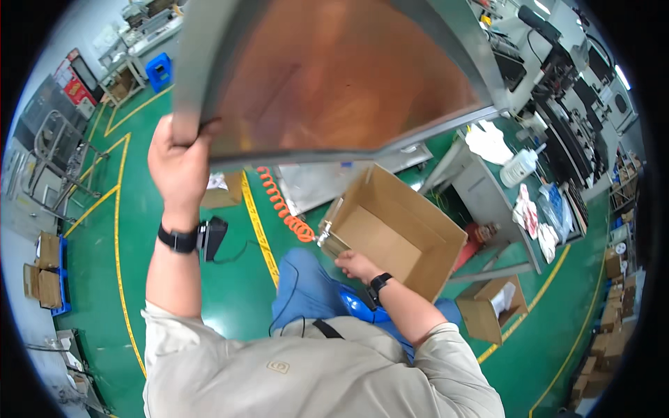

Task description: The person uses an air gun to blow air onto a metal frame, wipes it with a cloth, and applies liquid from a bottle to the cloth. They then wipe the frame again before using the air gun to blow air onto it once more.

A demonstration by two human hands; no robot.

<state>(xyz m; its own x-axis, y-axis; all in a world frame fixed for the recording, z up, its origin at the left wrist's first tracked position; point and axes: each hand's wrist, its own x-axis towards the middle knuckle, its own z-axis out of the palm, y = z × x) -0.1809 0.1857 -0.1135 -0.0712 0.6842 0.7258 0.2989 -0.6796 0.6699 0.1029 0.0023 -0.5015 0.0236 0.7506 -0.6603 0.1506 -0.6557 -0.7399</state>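
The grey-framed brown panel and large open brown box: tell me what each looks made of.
Grey-framed brown panel: satin metal frame, probably, by its grey sheen; coppery sheet glossy with reflections, material unclear.
Large open brown box: likely matte cardboard, by its thin tan walls.

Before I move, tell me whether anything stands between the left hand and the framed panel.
Nothing visible does: the left hand already grips the framed panel near its lower left corner.
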